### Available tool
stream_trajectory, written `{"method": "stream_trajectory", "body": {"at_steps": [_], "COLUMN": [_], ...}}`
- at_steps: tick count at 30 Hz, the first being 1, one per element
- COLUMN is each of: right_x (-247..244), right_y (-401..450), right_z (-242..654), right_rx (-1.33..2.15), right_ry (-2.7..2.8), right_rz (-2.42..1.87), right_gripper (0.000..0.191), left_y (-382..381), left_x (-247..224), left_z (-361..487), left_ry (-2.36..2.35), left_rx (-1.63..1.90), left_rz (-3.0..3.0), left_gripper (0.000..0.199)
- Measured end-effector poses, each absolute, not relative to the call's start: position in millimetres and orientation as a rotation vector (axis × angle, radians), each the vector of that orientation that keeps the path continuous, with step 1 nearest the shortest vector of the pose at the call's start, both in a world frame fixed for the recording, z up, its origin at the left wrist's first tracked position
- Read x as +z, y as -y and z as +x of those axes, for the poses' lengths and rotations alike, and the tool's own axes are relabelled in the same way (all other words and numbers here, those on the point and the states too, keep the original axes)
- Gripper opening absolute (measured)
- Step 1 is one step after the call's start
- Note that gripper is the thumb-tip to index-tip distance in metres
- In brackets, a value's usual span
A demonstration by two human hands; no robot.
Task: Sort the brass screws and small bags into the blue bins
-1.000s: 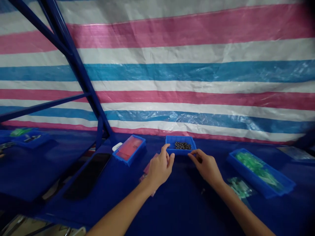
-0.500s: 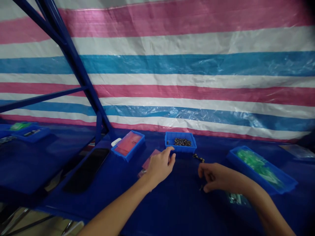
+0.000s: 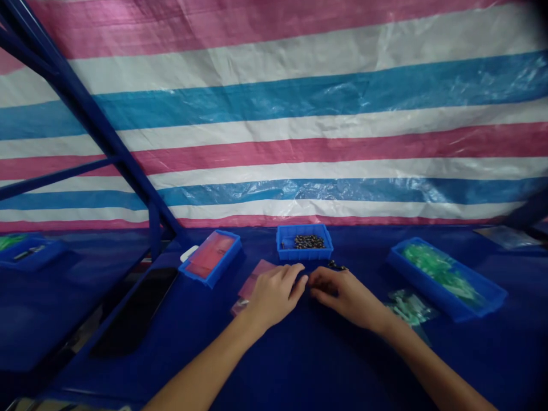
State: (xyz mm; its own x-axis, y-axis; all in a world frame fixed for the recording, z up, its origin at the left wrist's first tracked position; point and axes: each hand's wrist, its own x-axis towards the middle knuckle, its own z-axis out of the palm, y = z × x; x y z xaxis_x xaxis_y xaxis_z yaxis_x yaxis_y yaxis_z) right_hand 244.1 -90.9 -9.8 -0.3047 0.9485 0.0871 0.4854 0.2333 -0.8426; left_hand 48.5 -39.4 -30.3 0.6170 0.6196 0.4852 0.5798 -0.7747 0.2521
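Observation:
My left hand (image 3: 274,294) is over the blue table, partly covering a pink plastic bag (image 3: 256,279); its fingers are bent and a little apart, with nothing visible in them. Close to its fingertips is my right hand (image 3: 342,294), thumb and fingers curled together; whatever they hold, if anything, is too small to make out. Behind the hands stands a blue bin (image 3: 305,256) with many small dark metal parts (image 3: 310,241). A few more dark parts (image 3: 337,266) lie just behind my right hand.
A blue bin of pink bags (image 3: 210,257) and a black phone (image 3: 135,311) are at left. On the right are a blue bin of green packets (image 3: 445,277) and loose clear-green packets (image 3: 409,308). A blue metal frame (image 3: 98,120) rises at left before striped sheeting.
My right hand has moved left, close to my left hand, uncovering more of the loose green packets. The camera view has shifted slightly.

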Motion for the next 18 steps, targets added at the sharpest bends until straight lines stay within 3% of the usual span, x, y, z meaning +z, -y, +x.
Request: {"method": "stream_trajectory", "body": {"at_steps": [8,13,18], "right_x": [-13.4,-17.4,-15.7], "right_y": [92.8,91.1,91.3], "right_z": [233.1,232.7,233.5], "right_rx": [1.027,1.118,0.893], "right_ry": [1.570,1.489,1.627], "right_rz": [-1.266,-1.248,-1.348], "right_gripper": [0.023,0.026,0.021], "left_y": [39.8,40.1,38.7], "left_x": [-32.4,-32.4,-34.4], "left_z": [45.0,45.1,47.7], "left_ry": [-0.851,-0.804,-0.810], "left_rx": [0.870,0.853,0.891], "left_rz": [2.725,2.626,2.515], "left_gripper": [0.031,0.018,0.012]}}
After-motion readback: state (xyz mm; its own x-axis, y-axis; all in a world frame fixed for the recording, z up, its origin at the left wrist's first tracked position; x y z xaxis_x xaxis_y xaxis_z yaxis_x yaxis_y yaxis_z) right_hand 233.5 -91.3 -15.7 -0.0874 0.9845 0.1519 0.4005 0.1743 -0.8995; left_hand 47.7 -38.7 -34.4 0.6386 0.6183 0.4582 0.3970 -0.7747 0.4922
